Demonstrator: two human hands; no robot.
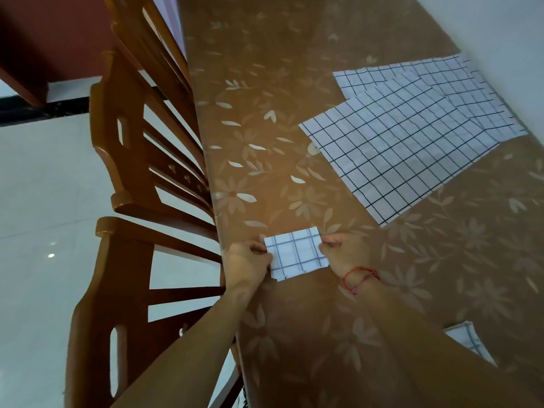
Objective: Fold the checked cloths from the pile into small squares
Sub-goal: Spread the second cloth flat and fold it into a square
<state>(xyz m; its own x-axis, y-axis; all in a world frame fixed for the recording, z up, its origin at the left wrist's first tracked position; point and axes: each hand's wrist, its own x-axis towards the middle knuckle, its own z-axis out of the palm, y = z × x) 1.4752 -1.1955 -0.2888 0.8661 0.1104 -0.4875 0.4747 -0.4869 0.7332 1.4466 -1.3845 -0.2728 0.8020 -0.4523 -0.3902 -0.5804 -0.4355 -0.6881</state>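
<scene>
A small folded white cloth with dark checks (295,252) lies on the brown flowered table near its left edge. My left hand (245,262) pinches the cloth's left side. My right hand (344,253), with a red string bracelet on the wrist, pinches its right side. Farther back on the right lies the pile of flat checked cloths (412,134), spread in overlapping layers against the white wall. Another checked cloth (468,344) peeks out beside my right forearm, mostly hidden by it.
The table (294,83) carries a glossy brown cover with pale flowers. Wooden chairs (132,178) stand tight against its left edge over a pale tiled floor. A white wall (512,39) bounds the table on the right.
</scene>
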